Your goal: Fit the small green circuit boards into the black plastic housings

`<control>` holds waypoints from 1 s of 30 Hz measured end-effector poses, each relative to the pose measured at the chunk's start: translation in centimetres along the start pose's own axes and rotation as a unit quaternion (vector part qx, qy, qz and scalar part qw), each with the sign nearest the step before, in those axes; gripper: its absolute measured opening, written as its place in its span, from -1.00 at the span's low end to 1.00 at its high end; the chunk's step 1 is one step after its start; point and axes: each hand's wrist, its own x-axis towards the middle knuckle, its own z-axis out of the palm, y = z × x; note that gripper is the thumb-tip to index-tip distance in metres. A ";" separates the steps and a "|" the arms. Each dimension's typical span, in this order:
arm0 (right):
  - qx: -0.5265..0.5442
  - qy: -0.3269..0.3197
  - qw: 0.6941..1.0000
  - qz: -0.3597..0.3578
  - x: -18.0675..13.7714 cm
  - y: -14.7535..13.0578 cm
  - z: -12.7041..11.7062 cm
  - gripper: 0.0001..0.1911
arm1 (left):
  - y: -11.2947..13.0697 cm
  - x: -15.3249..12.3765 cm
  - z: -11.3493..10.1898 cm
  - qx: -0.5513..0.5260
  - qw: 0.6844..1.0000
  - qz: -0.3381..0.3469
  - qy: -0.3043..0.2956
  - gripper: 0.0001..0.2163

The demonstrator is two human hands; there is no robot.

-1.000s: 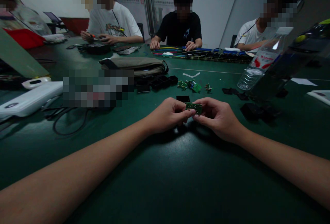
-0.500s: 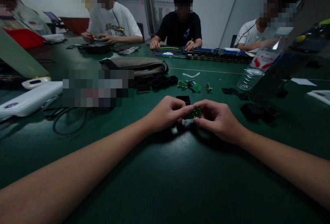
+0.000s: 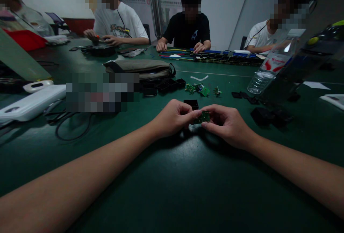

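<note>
The tabletop (image 3: pixel 185 183) offers passage nearside, while a black box (image 3: pixel 191 103) obstructs beyond the hands (image 3: pixel 172 121).

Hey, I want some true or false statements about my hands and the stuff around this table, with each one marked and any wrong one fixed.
1. Your left hand and right hand both hold a green circuit board. True.
2. A bottle stands left of both hands. False: the clear bottle is to their right.
3. Loose green boards lie beyond your hands. True.
4. The shirt straight across is white. False: that black shirt has a pale design on the chest.
5. Your right hand lies flat and idle. False: its thumb and fingers pinch the board.
</note>
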 end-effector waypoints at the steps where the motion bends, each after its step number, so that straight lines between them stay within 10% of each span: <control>1: -0.001 -0.001 1.000 -0.001 0.0 0.0 0.0 -0.69 | 0.0 0.0 0.0 -0.001 1.000 0.001 0.000 -0.60; 30: 0.045 0.010 0.998 0.034 0.3 0.1 0.2 -0.79 | -0.2 0.0 0.3 0.015 0.999 0.039 -0.011 -0.59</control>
